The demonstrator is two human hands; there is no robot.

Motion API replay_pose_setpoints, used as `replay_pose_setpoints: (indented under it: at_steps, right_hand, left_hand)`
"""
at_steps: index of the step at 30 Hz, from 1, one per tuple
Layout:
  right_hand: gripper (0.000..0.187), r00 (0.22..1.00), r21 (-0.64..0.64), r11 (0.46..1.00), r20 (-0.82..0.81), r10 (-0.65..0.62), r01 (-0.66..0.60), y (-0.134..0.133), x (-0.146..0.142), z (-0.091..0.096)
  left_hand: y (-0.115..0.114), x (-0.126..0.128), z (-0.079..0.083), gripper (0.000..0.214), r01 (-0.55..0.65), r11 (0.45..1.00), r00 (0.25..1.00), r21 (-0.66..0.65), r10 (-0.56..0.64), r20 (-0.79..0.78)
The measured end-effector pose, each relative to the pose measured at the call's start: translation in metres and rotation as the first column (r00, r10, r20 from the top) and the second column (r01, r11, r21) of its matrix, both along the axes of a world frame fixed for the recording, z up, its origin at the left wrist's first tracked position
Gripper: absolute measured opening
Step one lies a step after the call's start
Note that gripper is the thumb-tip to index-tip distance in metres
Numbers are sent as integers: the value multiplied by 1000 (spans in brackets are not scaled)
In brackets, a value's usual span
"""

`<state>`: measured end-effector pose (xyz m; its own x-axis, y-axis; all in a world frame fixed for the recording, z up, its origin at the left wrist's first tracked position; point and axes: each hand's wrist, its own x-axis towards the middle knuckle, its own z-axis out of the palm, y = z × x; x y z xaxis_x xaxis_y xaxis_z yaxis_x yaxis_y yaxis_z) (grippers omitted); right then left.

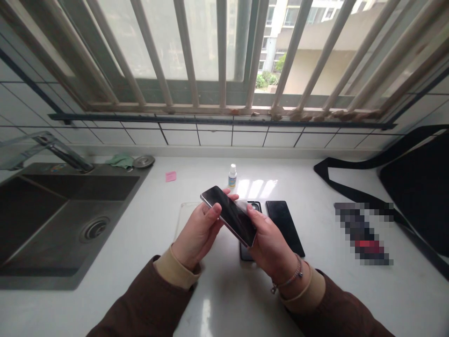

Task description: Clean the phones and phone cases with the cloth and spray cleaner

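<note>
Over the counter, a smartphone [229,213] with a dark, glossy screen is tilted between my two hands. My left hand [199,229] grips its upper left edge, thumb along the side and fingertips showing past the far edge. My right hand [271,238] is closed round the lower right end, thumb toward the far long edge. A pale, thin patch shows by the right thumb; I cannot tell what it is. Partly hidden behind my right hand lies a black phone case or phone [246,254] with a camera ring. Beside it is a flat black slab like a phone [285,227].
A small white-capped bottle [232,176] stands beyond the phone, with a pink note [170,176] to its left. A clear, thin sheet or case [183,217] lies by my left hand. The sink [115,206] is at left, a black strapped bag [417,173] at right.
</note>
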<state>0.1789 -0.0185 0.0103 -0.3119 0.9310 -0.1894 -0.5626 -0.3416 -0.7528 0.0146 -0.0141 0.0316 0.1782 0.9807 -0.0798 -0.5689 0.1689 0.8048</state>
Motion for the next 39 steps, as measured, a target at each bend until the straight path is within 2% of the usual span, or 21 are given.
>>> replay_pose_setpoints:
  at_steps: [5,11,15,18,26,30,36,39]
  right_hand:
    - [39,999,81,996,28,-41,39,2,1,-5]
    - [42,971,227,974,232,-66,13,-2,5,-8]
    - [38,880,427,904,441,-176,-33,-4,10,-6]
    - [35,827,511,857,510,-237,-70,-5,12,-5]
    - [37,846,528,842,493,-202,-107,-2,12,-5]
    - [39,853,530,836,493,-171,-139,-2,12,-2]
    - [41,853,450,882,507,-125,-138,-2,12,-2]
    - [45,897,333,935,440,-37,-124,-2,10,-6]
  left_hand:
    - [7,-3,-7,53,-121,992,992,-38,122,18]
    - [15,-7,-10,48,-200,972,975,-121,210,74]
    - [15,-7,-10,46,-193,969,978,-153,203,50]
    - [13,-5,-10,44,-162,969,985,-186,171,33]
    - [13,-5,-13,35,-108,970,989,-217,126,74]
    - [13,-4,-9,28,-118,964,984,-238,146,103]
    - [16,-4,-2,25,-205,917,963,-343,252,97]
    - [18,-6,1,26,-252,902,947,-350,304,101]
